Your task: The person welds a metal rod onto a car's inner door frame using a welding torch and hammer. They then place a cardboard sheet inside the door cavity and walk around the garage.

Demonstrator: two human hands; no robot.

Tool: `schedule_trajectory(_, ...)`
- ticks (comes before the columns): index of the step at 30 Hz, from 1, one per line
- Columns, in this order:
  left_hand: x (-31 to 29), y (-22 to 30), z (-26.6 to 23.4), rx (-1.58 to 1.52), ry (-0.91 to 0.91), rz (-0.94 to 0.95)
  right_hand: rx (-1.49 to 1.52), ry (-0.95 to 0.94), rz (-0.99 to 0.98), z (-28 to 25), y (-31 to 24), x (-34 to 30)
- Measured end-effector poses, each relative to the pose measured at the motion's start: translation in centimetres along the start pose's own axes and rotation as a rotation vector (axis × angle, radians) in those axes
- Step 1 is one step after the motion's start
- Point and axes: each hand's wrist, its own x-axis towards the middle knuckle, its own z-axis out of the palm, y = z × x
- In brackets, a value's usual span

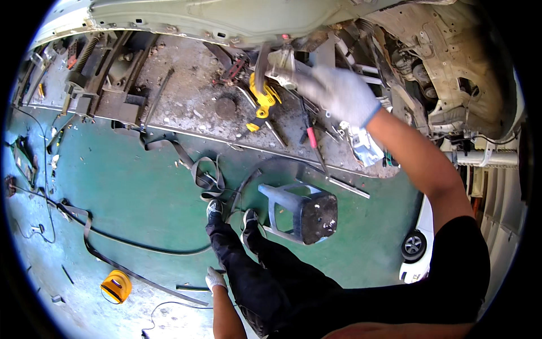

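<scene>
My right hand (345, 95), in a pale work glove with a blue cuff, reaches over the far platform below the raised metal panel. Motion smears its fingers, so their grip and anything in them are hidden. Just left of it lies a yellow and black power tool (263, 101). Below the hand rests a tool with a red grip (311, 137). My left hand (214, 279), also gloved, hangs low beside my left thigh. Its fingers look curled beside a small dark edge, and what they hold, if anything, cannot be made out.
A blue-grey stool (319, 217) stands right of my feet. A strap (186, 155) hangs off the platform edge (226, 144) to the green floor. A long hose (141, 246) and a yellow case (116, 286) lie left. Vehicle bodywork (186, 20) overhangs the platform.
</scene>
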Motion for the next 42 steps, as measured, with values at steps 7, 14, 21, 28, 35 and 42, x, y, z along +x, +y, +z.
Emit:
schedule_trajectory(7,-4.3,7.4,0.3,-0.161,-0.083,-0.082,-0.024,-0.164,0.088,-3.2,-1.2,1.7)
schedule_trajectory(14,-2.4,4.6,-2.4,-0.239,-0.075,-0.144,-0.087,-0.281,0.038,-5.0,-2.9,3.4)
schedule_trajectory(21,-0.9,4.0,-5.7,-0.313,-0.090,-0.153,-0.215,-0.257,-0.090,-5.9,-1.3,4.3)
schedule_trajectory(28,-1.3,4.2,-4.6,-0.436,-0.097,-0.157,-0.323,-0.358,0.079,-7.3,-5.4,5.2)
schedule_trajectory(35,-1.5,3.8,-2.7,-0.516,-0.132,-0.205,-0.343,-0.312,0.031,-8.0,-6.6,5.2)
schedule_trajectory(42,-1.6,1.8,-4.0,-0.537,-0.107,-0.197,-0.327,-0.363,0.035,-9.2,-5.8,5.2)
